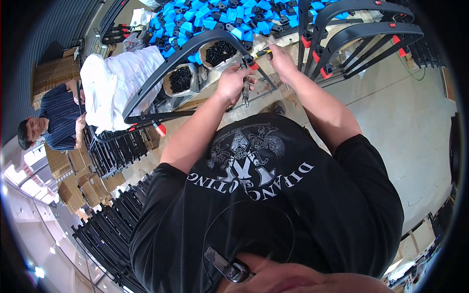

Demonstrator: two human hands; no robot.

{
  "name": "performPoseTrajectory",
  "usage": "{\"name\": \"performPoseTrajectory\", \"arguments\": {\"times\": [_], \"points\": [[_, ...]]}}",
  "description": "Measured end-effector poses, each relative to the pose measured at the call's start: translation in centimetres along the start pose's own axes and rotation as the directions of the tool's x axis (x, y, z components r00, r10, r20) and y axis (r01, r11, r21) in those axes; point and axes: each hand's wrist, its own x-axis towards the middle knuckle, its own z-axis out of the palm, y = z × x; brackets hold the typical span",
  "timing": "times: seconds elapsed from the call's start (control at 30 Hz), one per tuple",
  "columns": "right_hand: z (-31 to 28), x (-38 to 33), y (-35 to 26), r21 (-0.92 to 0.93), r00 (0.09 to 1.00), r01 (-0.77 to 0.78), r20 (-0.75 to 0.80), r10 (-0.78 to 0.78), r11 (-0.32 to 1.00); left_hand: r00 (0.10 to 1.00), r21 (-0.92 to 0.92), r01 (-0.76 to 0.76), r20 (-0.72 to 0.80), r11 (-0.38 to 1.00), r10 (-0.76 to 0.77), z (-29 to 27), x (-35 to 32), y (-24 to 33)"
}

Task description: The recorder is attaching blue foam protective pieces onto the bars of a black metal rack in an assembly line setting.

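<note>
A black arched frame with red end caps lies across the workbench in front of me. My left hand is closed on a slim metal tool, right under the frame's red-capped end. My right hand pinches a small yellow-and-black part beside that same end. Both forearms reach up from my black printed shirt.
A heap of blue plastic pieces covers the bench's far side. Two bags of small black parts lie under the arch. More black frames rest at right. White bags, stacked black racks and a seated person are at left.
</note>
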Motion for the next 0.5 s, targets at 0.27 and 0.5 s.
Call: {"name": "performPoseTrajectory", "arguments": {"times": [0.27,0.5], "points": [[-2.7,1.5,-2.2,-0.387,0.986,-0.004,0.15,0.067,0.922,0.996,0.132,-0.05,0.084,0.99,0.039,0.6,0.1,-0.5],[-2.6,2.2,-2.4,-0.433,0.977,-0.041,0.17,0.126,0.9,0.996,0.947,0.088,-0.083,0.308,-0.027,0.3,4.8,-2.9]]}}
